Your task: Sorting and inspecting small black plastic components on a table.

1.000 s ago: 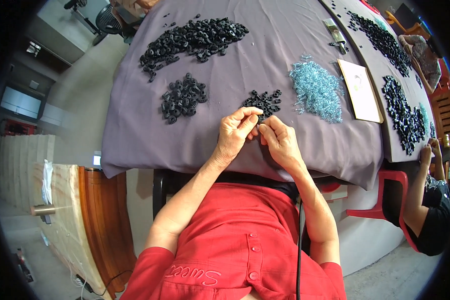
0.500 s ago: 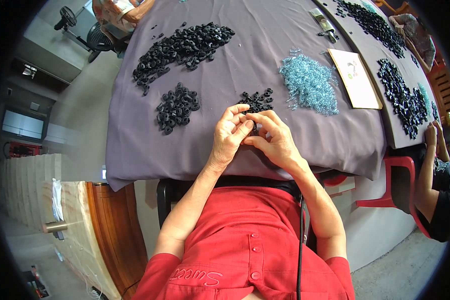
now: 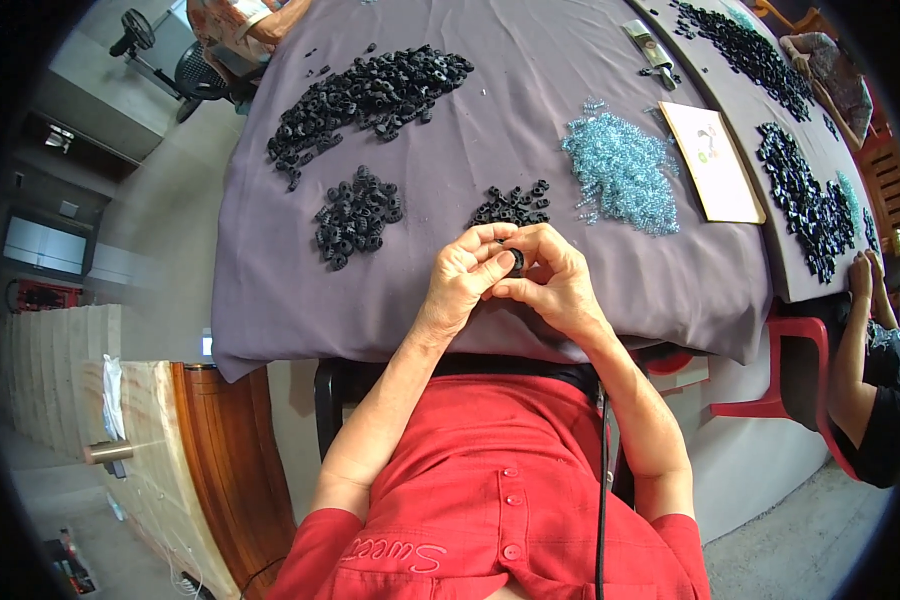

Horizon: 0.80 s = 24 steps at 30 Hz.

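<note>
Purple-grey cloth (image 3: 510,130) covered the table, its folds hanging over the near edge. Script stitched in pink (image 3: 395,553) ran across the red shirt (image 3: 570,500), above whose hem three buttons showed; one pale board (image 3: 712,165) bore a small printed figure, its details too small to make out. Four heaps lay on the near cloth: three of ring-like black parts, namely a big one (image 3: 380,95), a middling one (image 3: 360,215) and a small one (image 3: 515,203), plus one of clear-blue bits (image 3: 620,170). Single pieces were too many to count. The left hand (image 3: 460,275) pinched one black piece (image 3: 516,262) between thumb and fingers, just on the near side of the small heap. The right hand (image 3: 555,275) curled close against that piece; whether it gripped too, I could not tell.
</note>
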{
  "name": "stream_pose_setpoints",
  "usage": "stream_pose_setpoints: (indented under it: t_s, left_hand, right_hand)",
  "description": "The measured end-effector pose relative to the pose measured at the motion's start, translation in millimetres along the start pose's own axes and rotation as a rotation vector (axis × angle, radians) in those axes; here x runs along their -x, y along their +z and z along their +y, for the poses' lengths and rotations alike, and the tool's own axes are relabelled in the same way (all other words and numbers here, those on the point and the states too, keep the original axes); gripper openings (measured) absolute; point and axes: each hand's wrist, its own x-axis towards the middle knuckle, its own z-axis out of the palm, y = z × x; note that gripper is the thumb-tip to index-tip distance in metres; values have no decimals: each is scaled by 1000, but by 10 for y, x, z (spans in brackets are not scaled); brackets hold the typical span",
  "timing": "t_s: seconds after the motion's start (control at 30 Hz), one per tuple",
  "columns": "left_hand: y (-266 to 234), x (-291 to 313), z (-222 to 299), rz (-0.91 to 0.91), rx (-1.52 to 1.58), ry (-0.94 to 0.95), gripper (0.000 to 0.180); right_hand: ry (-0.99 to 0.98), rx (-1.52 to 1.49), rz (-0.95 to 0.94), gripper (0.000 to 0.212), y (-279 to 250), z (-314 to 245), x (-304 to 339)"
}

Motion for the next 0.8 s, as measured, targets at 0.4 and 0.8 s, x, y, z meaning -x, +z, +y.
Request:
stream_pose_setpoints:
  t_s: [0.4,0.8]
  left_hand:
    - [-37,-7,58,-74,-101,-8,28]
    - [-147,3,-70,21,-4,50,23]
  right_hand:
    - [47,85,-21,38,-26,-14,14]
    - [50,206,2,43,-77,-194,24]
